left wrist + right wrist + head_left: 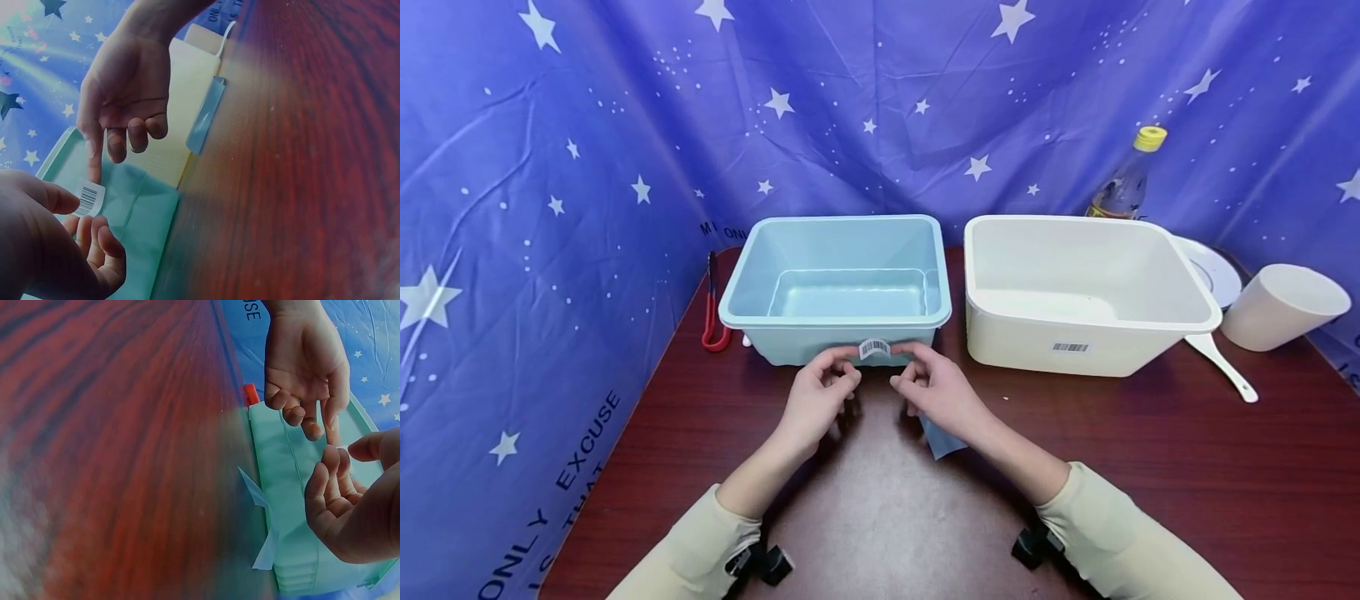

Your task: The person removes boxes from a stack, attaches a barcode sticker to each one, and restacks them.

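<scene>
A small white barcode label (875, 348) bows between the two hands, close to the front wall of the light blue plastic bin (775, 343). My left hand (820, 398) touches the label's left end with an outstretched index finger. On the other end rests the index fingertip of my right hand (942, 387). Both thumbs stand apart from the index fingers, and the other fingers are loosely bent. In the left wrist view the label (89, 199) shows its printed bars; in the right wrist view fingers mostly hide it. Whether it touches the bin I cannot tell.
A bluish film strip (942, 440) lies beside the right forearm. Right of the blue bin stands a white bin (1022, 346) with its own barcode. Around it are a bottle (1123, 187), a white cup (1277, 312) and a white spoon (1225, 367). Red-handled pliers (715, 321) lie left.
</scene>
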`<state>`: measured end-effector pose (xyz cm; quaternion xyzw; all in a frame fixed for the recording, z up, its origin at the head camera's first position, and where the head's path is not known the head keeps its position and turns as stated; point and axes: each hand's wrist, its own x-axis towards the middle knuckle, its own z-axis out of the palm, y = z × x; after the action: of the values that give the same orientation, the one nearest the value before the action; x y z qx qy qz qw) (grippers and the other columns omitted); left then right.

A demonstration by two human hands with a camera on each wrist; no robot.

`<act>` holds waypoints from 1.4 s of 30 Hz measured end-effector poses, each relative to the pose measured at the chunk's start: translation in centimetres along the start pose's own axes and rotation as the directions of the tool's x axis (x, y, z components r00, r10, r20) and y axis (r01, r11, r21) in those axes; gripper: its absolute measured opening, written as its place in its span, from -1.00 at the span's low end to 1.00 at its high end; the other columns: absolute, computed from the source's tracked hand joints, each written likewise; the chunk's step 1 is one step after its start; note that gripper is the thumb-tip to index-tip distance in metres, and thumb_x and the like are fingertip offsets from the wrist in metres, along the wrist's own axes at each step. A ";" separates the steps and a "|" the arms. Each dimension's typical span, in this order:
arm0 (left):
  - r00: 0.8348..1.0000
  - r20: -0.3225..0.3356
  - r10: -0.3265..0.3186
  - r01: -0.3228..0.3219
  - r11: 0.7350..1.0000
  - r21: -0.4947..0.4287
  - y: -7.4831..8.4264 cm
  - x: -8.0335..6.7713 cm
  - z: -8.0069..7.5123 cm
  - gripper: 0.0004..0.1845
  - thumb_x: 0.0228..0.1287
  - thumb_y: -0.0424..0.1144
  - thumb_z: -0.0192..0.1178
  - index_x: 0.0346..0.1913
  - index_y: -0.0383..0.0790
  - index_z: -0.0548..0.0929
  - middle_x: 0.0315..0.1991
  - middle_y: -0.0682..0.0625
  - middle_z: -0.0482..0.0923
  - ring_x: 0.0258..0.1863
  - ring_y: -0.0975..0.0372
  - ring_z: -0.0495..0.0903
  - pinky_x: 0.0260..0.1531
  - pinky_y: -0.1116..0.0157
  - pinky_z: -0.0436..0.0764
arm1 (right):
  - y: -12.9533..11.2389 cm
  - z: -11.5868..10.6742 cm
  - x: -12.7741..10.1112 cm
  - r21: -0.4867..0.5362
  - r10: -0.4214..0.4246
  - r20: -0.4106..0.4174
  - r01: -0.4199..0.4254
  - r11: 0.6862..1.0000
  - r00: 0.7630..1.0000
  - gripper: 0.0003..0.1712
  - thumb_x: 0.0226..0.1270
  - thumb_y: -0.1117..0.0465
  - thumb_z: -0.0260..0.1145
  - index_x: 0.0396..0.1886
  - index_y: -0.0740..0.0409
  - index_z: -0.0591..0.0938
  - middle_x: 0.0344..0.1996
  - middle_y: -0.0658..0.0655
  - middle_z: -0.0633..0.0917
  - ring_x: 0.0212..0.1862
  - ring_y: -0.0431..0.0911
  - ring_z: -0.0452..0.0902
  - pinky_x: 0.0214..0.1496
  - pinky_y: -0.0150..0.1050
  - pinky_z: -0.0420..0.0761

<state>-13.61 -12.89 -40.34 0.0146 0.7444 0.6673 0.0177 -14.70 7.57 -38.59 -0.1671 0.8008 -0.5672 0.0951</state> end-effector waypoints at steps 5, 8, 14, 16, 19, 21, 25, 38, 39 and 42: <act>1.000 0.001 0.001 -0.001 1.000 0.011 0.0 0.0 0.0 -0.64 0.37 -0.40 0.19 0.19 -0.17 0.65 -0.22 -0.05 0.54 -0.43 0.00 0.50 -0.64 0.30 0.47 | 0.4 0.0 0.1 -0.005 0.015 0.013 -0.014 1.000 1.000 -0.49 0.45 0.30 0.28 0.36 0.18 0.46 -0.43 0.35 0.64 -0.56 -0.04 0.57 -0.43 -0.21 0.58; 1.000 0.001 0.005 -0.005 1.000 0.020 0.0 0.0 0.0 -0.62 0.37 -0.42 0.18 0.21 -0.16 0.64 -0.22 -0.05 0.54 -0.41 0.01 0.50 -0.56 0.30 0.49 | 0.5 0.0 0.1 -0.009 0.012 0.016 -0.011 1.000 1.000 -0.48 0.45 0.29 0.27 0.37 0.17 0.45 -0.44 0.35 0.64 -0.56 -0.03 0.57 -0.41 -0.21 0.58; 1.000 -0.001 0.017 -0.017 0.999 0.042 0.2 -0.1 0.0 -0.59 0.36 -0.43 0.17 0.24 -0.19 0.62 -0.23 -0.06 0.55 -0.43 0.13 0.48 -0.51 0.34 0.47 | 0.4 -0.1 -0.1 -0.065 0.007 0.021 -0.005 0.998 1.000 -0.43 0.45 0.26 0.28 0.41 0.13 0.43 -0.46 0.28 0.65 -0.53 0.01 0.59 -0.33 -0.18 0.59; 1.000 -0.005 0.020 -0.020 0.998 0.054 0.3 -0.1 0.1 -0.58 0.36 -0.43 0.17 0.25 -0.19 0.61 -0.23 -0.06 0.55 -0.46 0.15 0.46 -0.52 0.36 0.45 | 0.4 -0.1 -0.2 -0.098 0.005 0.022 -0.003 0.995 1.000 -0.42 0.45 0.25 0.28 0.42 0.12 0.43 -0.47 0.24 0.66 -0.53 0.00 0.60 -0.30 -0.17 0.60; 1.000 -0.009 0.030 -0.029 0.997 0.066 0.4 -0.2 0.1 -0.58 0.36 -0.43 0.17 0.26 -0.18 0.61 -0.23 -0.06 0.55 -0.51 0.19 0.42 -0.55 0.38 0.41 | 0.2 -0.3 -0.3 -0.154 0.012 0.017 -0.009 0.988 1.000 -0.42 0.45 0.22 0.29 0.43 0.10 0.43 -0.48 0.19 0.67 -0.53 -0.06 0.59 -0.29 -0.16 0.58; 0.999 -0.011 0.033 -0.032 0.997 0.068 0.4 -0.2 0.1 -0.58 0.36 -0.44 0.18 0.27 -0.20 0.60 -0.23 -0.06 0.55 -0.53 0.22 0.40 -0.56 0.38 0.40 | 0.1 -0.3 -0.3 -0.190 0.024 0.006 -0.022 0.982 1.000 -0.42 0.44 0.19 0.29 0.42 0.12 0.44 -0.50 0.15 0.67 -0.54 -0.10 0.58 -0.30 -0.17 0.57; 0.999 -0.015 0.041 -0.039 0.996 0.076 0.3 -0.3 0.0 -0.58 0.36 -0.45 0.17 0.26 -0.20 0.61 -0.23 -0.07 0.55 -0.53 0.24 0.40 -0.55 0.39 0.40 | -0.1 -0.5 -0.4 -0.226 0.047 -0.002 -0.047 0.973 0.999 -0.43 0.43 0.17 0.30 0.39 0.16 0.46 -0.51 0.12 0.67 -0.54 -0.10 0.59 -0.31 -0.18 0.56; 0.961 -0.062 0.270 -0.213 0.863 0.458 0.3 -0.3 -0.3 -0.63 0.29 -0.39 0.24 0.15 -0.10 0.67 -0.20 0.04 0.56 -0.46 0.24 0.54 -0.37 0.27 0.52 | 0.0 -0.5 -0.4 -0.183 0.001 0.084 0.014 0.983 0.996 -0.38 0.45 0.22 0.30 0.46 0.09 0.39 -0.51 0.17 0.68 -0.50 0.05 0.65 -0.23 -0.16 0.59; 0.958 -0.065 0.281 -0.220 0.858 0.465 0.3 -0.3 -0.3 -0.63 0.29 -0.39 0.23 0.14 -0.10 0.67 -0.20 0.05 0.56 -0.46 0.25 0.53 -0.36 0.27 0.52 | 0.0 -0.5 -0.4 -0.181 0.003 0.084 0.013 0.983 0.996 -0.38 0.45 0.22 0.30 0.46 0.09 0.39 -0.51 0.18 0.68 -0.50 0.06 0.65 -0.23 -0.15 0.59; 0.954 -0.054 0.295 -0.241 0.861 0.448 0.3 -0.3 -0.3 -0.65 0.30 -0.40 0.23 0.13 -0.12 0.67 -0.20 0.05 0.57 -0.47 0.25 0.54 -0.37 0.27 0.52 | 0.1 -0.6 -0.3 -0.169 0.004 0.089 0.011 0.985 0.996 -0.38 0.45 0.22 0.30 0.47 0.07 0.38 -0.51 0.19 0.68 -0.50 0.06 0.66 -0.23 -0.15 0.60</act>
<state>-13.37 -13.21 -40.02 0.0815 0.8651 0.4791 -0.1242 -14.57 8.20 -38.47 -0.2010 0.8409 -0.4891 0.1152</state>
